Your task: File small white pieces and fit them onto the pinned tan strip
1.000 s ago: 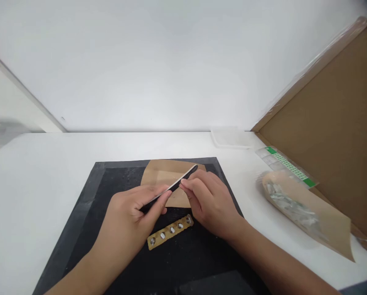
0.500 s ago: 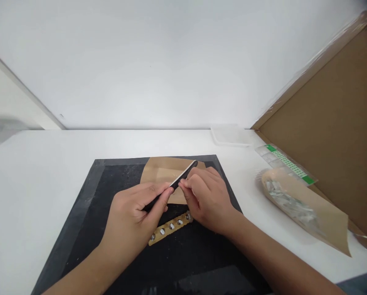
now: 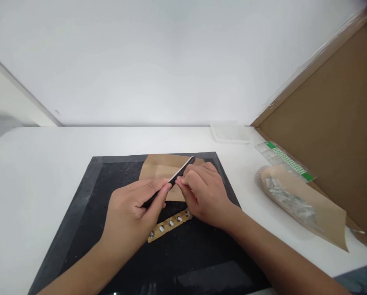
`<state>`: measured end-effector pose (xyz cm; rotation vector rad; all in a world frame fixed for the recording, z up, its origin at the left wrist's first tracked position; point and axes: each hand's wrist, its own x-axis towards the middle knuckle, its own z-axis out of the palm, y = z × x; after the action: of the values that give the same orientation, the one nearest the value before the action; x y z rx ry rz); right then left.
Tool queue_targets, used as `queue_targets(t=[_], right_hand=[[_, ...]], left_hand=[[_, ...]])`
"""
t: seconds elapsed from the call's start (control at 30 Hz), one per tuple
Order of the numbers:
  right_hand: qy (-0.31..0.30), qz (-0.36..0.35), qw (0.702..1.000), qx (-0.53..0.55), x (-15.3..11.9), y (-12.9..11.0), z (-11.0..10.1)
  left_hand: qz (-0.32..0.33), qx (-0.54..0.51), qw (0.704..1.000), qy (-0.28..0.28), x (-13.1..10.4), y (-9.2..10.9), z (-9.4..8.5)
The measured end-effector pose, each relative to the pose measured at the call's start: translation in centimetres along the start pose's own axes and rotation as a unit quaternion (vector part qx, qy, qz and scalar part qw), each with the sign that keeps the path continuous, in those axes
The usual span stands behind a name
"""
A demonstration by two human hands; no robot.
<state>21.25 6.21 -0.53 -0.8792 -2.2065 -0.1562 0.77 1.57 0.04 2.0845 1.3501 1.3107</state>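
Observation:
My left hand (image 3: 137, 211) is closed on a slim black nail file (image 3: 188, 162) with a pale edge and a rounded tip. The file slants up to the right, its lower part hidden in the hand. Pinched together at the file's side are the thumb and fingers of my right hand (image 3: 202, 188); whatever they grip is too small to make out. Below both hands, a tan strip (image 3: 166, 226) with several round spots, pale bits in them, lies on a black mat (image 3: 183, 254). Brown paper (image 3: 159, 166) lies behind the hands, partly covered by them.
On the right of the white table (image 3: 79, 141) lies a brown-edged clear pouch (image 3: 289, 200) of many small clear pieces. Beyond it rests a clear package with a green printed label (image 3: 289, 162). A shallow clear tray (image 3: 231, 134) sits at the back, beside a cardboard panel (image 3: 331, 86).
The whole view has shifted slightly, so everything sits a little higher in the picture. Both hands keep nearly the same grip, with the file's tip slightly left of before.

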Motion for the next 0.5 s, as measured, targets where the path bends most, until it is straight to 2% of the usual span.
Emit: queue_targets(t=[0.1,0.23,0.33,0.43,0.5], right_hand=[[0.025,0.028,0.999,-0.015,-0.03,0.01,0.00],[-0.011,0.000,1.000,0.001,-0.07,-0.04,0.01],[0.014,0.027,0.999,-0.011,-0.04,-0.10,0.01],[-0.006,0.021,1.000,0.006,-0.01,-0.18,0.11],[0.006,0.027,1.000,-0.005,0.00,-0.20,0.25]], left_hand=[[0.002,0.009,1.000,0.006,0.03,0.13,-0.03],[0.006,0.016,1.000,0.009,0.02,0.17,-0.07],[-0.002,0.015,1.000,0.009,0.05,0.18,-0.07],[-0.003,0.016,1.000,0.009,0.11,0.15,-0.05],[-0.005,0.013,1.000,0.003,0.13,0.08,-0.02]])
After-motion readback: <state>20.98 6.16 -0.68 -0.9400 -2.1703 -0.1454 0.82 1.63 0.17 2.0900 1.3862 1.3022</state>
